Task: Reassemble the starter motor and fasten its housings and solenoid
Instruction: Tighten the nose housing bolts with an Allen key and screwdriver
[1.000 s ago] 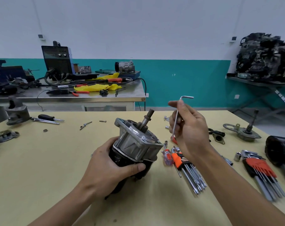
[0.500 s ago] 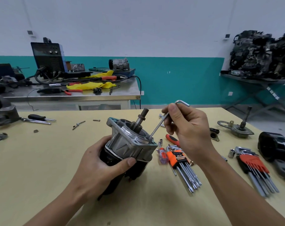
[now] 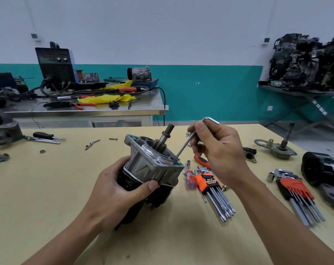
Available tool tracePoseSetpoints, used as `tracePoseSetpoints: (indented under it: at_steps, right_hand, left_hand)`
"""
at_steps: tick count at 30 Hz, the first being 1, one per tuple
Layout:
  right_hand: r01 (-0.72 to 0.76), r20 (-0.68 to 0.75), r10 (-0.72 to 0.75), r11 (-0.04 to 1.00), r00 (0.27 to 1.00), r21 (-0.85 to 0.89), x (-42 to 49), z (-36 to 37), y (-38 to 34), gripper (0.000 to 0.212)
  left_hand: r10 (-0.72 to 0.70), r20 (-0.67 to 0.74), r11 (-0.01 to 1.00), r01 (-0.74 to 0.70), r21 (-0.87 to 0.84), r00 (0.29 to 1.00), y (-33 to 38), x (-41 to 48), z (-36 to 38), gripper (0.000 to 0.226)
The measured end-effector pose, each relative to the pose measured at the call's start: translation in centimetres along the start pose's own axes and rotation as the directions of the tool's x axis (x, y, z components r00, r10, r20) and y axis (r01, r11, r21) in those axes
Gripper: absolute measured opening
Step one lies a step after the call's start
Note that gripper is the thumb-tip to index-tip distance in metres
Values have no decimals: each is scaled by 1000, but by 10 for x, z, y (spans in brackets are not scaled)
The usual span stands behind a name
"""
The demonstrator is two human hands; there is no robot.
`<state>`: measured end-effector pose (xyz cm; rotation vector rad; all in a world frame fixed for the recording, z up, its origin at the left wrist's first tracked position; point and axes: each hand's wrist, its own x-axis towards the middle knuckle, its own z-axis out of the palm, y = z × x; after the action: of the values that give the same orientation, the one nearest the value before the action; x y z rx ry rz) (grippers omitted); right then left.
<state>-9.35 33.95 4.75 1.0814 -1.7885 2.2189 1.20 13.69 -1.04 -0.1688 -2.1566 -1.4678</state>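
Note:
The starter motor [image 3: 152, 165] is tilted on the yellow workbench [image 3: 37, 188], its silver front housing and shaft pointing up and away from me. My left hand [image 3: 114, 190] grips its black body from the left, thumb across the housing's lower edge. My right hand [image 3: 217, 150] pinches an L-shaped hex key [image 3: 185, 144] near its bend. The key's long end slants down to the right corner of the housing flange, where its tip sits at a bolt hole.
Two hex key sets in orange holders [image 3: 210, 183] [image 3: 294, 190] and a small screwdriver [image 3: 190, 178] lie right of the motor. A black motor part [image 3: 323, 169] and a plate with a shaft [image 3: 277, 148] sit at the far right. Loose bolts [image 3: 92, 144] and a screwdriver [image 3: 45, 135] lie at the left.
My right hand has brought the hex key down from an upright hold in the air to the right corner of the housing flange. My left hand keeps its grip on the motor.

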Motion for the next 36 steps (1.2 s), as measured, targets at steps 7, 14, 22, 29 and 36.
tracePoseSetpoints:
  at_steps: [7, 14, 22, 29, 36]
  right_hand:
    - [-45, 87, 44, 999, 995, 8, -2, 2, -2, 18]
    - [-66, -99, 79, 990, 992, 123, -5, 13, 2, 24]
    - [-14, -204, 43, 990, 978, 144, -7, 18, -5, 18]
    - [-21, -190, 42, 994, 981, 108, -10, 8, -5, 18]
    - [19, -128, -11, 998, 992, 57, -12, 12, -2, 17]
  left_hand:
    - [-1, 9, 1000, 1, -19, 1000, -1, 1, 0, 54]
    - [-6, 8, 999, 6, -36, 1000, -1, 0, 0, 57]
    - [-2, 2, 999, 3, -39, 1000, 0, 0, 1, 52]
    - [0, 0, 999, 0, -38, 1000, -1, 0, 0, 56]
    - [14, -15, 999, -14, -44, 1000, -3, -1, 1, 51]
